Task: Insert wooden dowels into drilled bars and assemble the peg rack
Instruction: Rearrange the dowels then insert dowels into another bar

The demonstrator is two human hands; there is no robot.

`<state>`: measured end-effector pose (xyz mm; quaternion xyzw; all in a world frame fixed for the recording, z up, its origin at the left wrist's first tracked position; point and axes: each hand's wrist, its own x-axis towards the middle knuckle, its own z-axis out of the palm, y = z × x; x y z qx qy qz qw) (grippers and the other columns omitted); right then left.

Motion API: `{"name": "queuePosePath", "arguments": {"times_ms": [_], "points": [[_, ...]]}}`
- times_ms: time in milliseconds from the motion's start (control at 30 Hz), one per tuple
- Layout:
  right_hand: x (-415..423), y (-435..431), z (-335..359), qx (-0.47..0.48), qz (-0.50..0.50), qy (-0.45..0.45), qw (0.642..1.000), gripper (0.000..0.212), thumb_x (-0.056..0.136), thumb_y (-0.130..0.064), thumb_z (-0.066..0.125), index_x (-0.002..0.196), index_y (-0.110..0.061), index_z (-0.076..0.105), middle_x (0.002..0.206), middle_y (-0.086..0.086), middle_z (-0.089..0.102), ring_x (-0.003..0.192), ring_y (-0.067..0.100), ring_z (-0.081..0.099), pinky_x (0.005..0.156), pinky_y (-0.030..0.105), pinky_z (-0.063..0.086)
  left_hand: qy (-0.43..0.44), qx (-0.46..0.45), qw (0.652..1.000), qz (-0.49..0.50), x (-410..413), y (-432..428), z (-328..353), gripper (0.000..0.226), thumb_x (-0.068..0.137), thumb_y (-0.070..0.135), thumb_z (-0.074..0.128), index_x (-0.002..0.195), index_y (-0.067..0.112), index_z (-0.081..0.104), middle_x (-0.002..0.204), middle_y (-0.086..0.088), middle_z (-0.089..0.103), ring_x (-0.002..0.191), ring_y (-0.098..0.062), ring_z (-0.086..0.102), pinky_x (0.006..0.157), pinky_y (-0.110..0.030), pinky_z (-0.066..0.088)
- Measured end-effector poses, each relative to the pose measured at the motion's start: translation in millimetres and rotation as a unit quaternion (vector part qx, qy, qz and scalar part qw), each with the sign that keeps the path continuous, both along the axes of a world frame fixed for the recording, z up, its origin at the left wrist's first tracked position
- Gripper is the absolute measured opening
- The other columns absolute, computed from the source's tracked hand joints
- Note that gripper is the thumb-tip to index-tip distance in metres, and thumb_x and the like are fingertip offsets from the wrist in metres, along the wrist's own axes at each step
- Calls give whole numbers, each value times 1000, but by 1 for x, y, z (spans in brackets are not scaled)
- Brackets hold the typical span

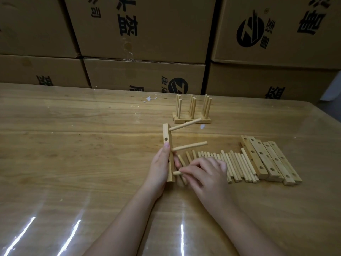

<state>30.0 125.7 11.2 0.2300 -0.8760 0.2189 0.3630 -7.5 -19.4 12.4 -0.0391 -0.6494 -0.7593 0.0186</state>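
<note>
While your left hand (160, 168) grips the pale square-section wooden bar (166, 133) around its near half, the bar runs lengthwise away from you, just left of your right hand; you cannot tell whether its near end rests on the glossy wood-grain bench (73, 145). One fingertip of that hand lies flat along the bar's side face, right below an open drilled hole. Two round light-wood dowels already sit in the bar and point off to the right: the upper dowel (185, 124) near the far end, the middle dowel (190, 145) about halfway along. Your right hand (208, 174) sits immediately right of the bar, fingers curled, pinching a third dowel (176, 172) whose free end is at the bar's nearest stretch. Whether that end is in its hole cannot be told, as your fingers cover the joint. Your two hands are close together, with the bar between them.

Under and to the right of your right hand lies a row of loose dowels (236, 167), side by side on the bench. Touching its right end is a bundle of spare drilled bars (269, 159), holes facing up. Beyond the held bar, a finished peg rack (192, 109) stands with its pegs upright in three groups. A few white scraps (149, 98) lie on the bench left of it. Stacked brown cardboard boxes (147, 34) with black print line the bench's far edge
</note>
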Motion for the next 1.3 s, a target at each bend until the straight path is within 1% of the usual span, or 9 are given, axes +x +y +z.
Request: {"name": "queuePosePath", "arguments": {"times_ms": [200,400,567,733,867,1000,1100,1200,1300], "points": [[4,-2,4,35,-3,40,999,10,82,-26,63,89,-29,69,85,-9,61,84,11,52,77,27,25,9,-19,1000,17,-3,1,-5,48,99,46,34,67,22,60,55,5,61,58,-3,61,57,-11,46],[7,-5,6,66,0,27,997,15,79,-17,73,92,-24,70,84,-5,60,80,15,51,72,26,29,1,-25,1000,16,-5,3,-9,42,99,45,34,95,20,68,79,11,73,77,2,67,63,-6,46],[8,-6,6,57,14,7,998,12,83,-19,65,93,-19,70,84,-3,60,81,15,51,72,27,41,2,-26,999,28,-4,3,-7,40,100,43,35,93,23,69,81,12,73,75,3,66,62,-6,46],[7,-7,3,20,8,12,1000,21,85,-27,60,104,-20,66,100,-1,59,97,15,50,86,28,39,-14,-23,999,30,-4,3,-5,40,100,44,35,94,22,67,80,14,73,77,3,66,62,-6,45],[7,-4,5,-77,-10,19,997,31,90,-35,49,119,-22,50,113,-3,48,107,12,44,95,26,31,-25,-34,998,45,-4,3,-6,48,96,54,35,79,18,62,58,7,61,62,-6,61,65,-20,48],[2,5,4,-198,-30,-45,979,32,93,-36,39,116,-19,56,106,-3,49,102,12,45,91,10,29,-46,-14,997,56,-5,3,-4,53,97,53,34,72,14,60,53,3,56,61,-15,59,77,-39,49],[-2,8,3,-211,-18,-47,976,29,93,-31,41,104,-15,64,98,-3,50,95,12,46,85,8,32,-49,-13,997,62,-5,3,-2,55,97,52,33,68,11,56,51,3,55,54,-12,57,63,-29,50],[-3,8,2,-234,7,-57,970,24,94,-33,41,103,-21,60,97,-13,50,96,7,47,85,9,33,-56,-11,996,64,-4,2,0,57,98,51,33,68,8,53,48,3,52,45,-10,52,46,-20,44],[-3,9,2,-252,17,-62,965,18,94,-34,40,104,-27,55,100,-20,49,97,4,48,84,10,35,-70,11,996,63,-4,0,3,57,99,49,32,66,7,53,49,1,51,44,-11,50,44,-18,42]]}}
